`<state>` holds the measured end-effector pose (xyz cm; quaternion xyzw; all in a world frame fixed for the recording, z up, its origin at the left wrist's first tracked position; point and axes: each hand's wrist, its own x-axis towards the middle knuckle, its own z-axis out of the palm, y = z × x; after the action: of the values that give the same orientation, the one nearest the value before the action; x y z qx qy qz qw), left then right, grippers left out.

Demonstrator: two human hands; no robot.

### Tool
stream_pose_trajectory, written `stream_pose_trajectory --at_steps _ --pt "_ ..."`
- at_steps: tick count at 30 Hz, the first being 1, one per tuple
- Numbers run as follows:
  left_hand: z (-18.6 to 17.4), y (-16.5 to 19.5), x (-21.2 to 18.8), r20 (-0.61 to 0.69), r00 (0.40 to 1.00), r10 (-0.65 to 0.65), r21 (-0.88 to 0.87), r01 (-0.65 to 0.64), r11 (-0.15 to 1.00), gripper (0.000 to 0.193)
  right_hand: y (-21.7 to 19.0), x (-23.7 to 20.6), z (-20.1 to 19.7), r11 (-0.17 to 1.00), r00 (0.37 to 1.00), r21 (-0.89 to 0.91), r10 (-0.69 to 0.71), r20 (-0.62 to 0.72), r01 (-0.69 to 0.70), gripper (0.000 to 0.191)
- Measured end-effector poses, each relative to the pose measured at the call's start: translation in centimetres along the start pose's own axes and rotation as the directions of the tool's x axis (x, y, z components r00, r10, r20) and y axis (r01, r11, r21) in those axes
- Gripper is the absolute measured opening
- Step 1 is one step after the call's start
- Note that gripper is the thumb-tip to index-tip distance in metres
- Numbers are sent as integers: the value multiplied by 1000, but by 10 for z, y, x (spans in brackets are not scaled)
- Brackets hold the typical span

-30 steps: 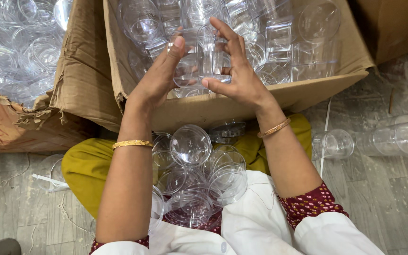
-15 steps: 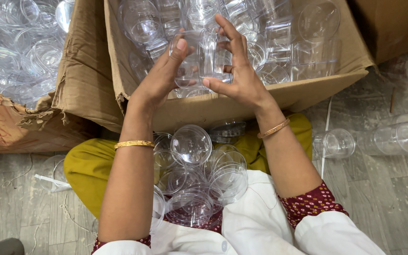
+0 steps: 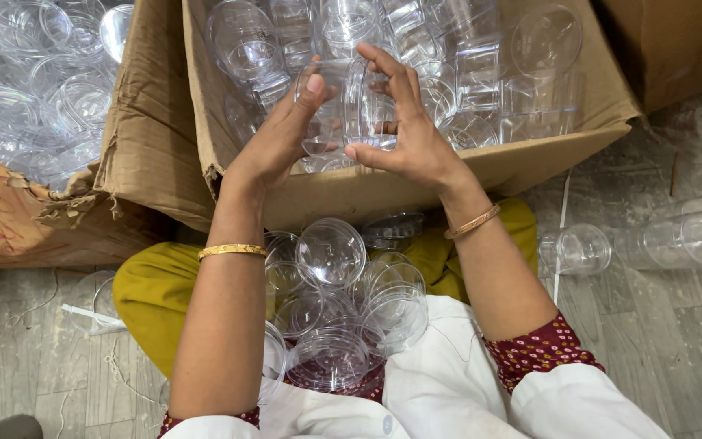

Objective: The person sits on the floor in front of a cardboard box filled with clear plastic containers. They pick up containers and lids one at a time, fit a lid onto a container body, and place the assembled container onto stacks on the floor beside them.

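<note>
My left hand (image 3: pixel 274 146) and my right hand (image 3: pixel 404 134) hold a clear plastic container (image 3: pixel 343 106) between them, pressed from both sides, above the near wall of a big cardboard box (image 3: pixel 416 183). The box is full of several more clear plastic cups and lids (image 3: pixel 481 65). In my lap lies a heap of clear round lids (image 3: pixel 331 301). Each wrist carries a gold bangle.
A second, torn cardboard box (image 3: pixel 132 138) at the left holds more clear containers (image 3: pixel 26 89). A row of stacked clear cups (image 3: pixel 652 240) lies on the grey floor at the right. A brown box corner (image 3: pixel 676 41) stands at the top right.
Both hands have drawn a little closer around the clear container and shifted slightly; the fingers of the right hand have curled more over it. Nothing else has moved.
</note>
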<state>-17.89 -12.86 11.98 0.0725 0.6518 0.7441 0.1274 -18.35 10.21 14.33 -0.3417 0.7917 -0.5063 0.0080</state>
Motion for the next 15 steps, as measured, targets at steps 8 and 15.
stream_pose_trajectory --at_steps 8,15 --pt "0 3 -4 10 1000 18 -24 -17 1000 99 -3 2 -2 997 997 43 67 38 -68 107" --pt "-1 3 -7 26 998 64 105 -66 992 98 0 3 0 984 990 108 140 30 -142 108"
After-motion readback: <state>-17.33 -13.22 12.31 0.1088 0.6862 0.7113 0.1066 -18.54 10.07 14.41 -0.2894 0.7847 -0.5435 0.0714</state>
